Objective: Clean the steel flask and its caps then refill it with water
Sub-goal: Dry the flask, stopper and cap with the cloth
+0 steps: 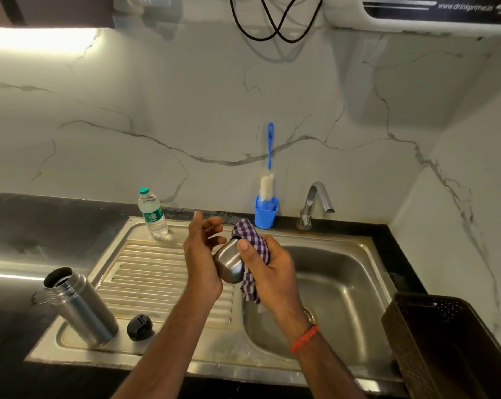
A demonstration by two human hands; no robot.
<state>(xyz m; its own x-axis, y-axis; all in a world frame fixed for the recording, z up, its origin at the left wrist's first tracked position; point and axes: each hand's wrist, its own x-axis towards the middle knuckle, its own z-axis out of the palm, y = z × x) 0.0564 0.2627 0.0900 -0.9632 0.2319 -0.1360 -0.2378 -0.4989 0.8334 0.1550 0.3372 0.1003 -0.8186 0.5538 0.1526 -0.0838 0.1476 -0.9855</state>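
The stainless steel sink (pixel 344 269) fills the lower middle of the frame. At lower left, on its drainboard, the tall steel flask (pixel 81 308) stands uncapped, with a small black round cap (pixel 139 327) just beside it. At centre the left hand (pixel 201 254) cradles the domed steel cap (pixel 229 262) against its palm, fingers loosely spread. The right hand (pixel 272 269) grips a purple checked cloth (pixel 253 246), thumb pressing on the cap. This looks like wiping the cap. The next move is probably to turn it, and the basin leaves room beneath.

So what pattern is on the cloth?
The cloth has purple-and-white checks; the head view shows it.
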